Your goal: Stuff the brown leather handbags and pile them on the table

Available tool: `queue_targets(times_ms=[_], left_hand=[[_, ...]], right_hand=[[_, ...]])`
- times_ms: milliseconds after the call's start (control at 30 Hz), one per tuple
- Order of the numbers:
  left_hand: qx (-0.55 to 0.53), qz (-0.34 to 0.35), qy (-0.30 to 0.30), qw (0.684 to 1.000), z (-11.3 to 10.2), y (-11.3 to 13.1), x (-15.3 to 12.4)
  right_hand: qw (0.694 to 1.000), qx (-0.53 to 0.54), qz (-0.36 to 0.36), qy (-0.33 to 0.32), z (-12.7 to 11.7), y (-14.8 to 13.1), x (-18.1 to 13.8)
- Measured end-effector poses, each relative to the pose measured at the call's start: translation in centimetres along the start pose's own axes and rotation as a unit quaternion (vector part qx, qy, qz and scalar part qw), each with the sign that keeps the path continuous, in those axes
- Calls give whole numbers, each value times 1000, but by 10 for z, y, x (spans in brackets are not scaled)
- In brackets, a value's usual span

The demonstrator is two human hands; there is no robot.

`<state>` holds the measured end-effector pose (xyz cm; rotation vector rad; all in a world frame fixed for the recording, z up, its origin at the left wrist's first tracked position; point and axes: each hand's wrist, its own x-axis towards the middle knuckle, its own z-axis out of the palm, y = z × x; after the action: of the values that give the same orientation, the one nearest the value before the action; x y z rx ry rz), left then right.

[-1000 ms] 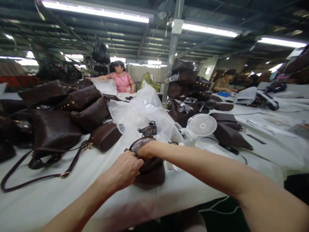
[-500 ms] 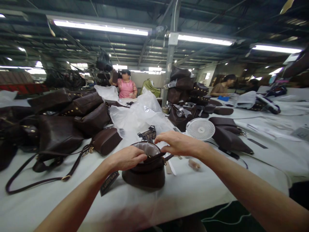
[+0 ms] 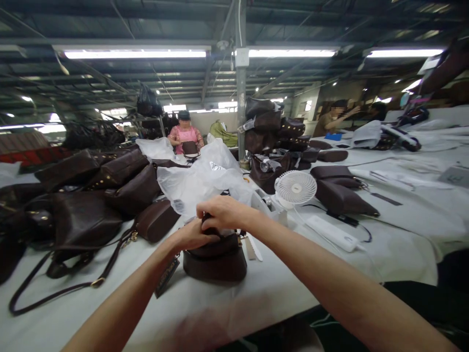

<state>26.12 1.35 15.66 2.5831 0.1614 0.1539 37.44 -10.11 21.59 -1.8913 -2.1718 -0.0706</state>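
Observation:
A small dark brown leather handbag (image 3: 215,266) stands upright on the white-covered table in front of me. My left hand (image 3: 193,235) is closed on the left side of its top edge, fingers partly hidden. My right hand (image 3: 225,213) reaches across the mouth of the bag, fingers curled down onto dark leather at the top. Whether that leather is the rim or a strap, I cannot tell. Both hands hide most of the opening. A black printed hang tag (image 3: 167,277) leans at the bag's left side.
Brown handbags (image 3: 86,217) are heaped at left, with a loose strap (image 3: 54,304). Clear plastic bags (image 3: 205,168) lie behind my hands. A white fan (image 3: 296,187) and white power strip (image 3: 331,233) are at right. Beyond the table, a co-worker in a pink apron (image 3: 186,134) holds a brown bag.
My right hand has moved left over the bag's mouth and closed on its top. The pale lining, visible before, is now largely covered. The view has shifted slightly right.

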Motion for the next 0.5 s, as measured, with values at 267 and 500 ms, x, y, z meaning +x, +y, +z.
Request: queue_targets(times_ms=[267, 500], left_hand=[[92, 21, 324, 941, 10, 6, -25], [-126, -106, 339, 926, 21, -18, -30]], right_hand=[[990, 110, 82, 29, 4, 26, -22], [963, 71, 258, 0, 21, 30, -66]])
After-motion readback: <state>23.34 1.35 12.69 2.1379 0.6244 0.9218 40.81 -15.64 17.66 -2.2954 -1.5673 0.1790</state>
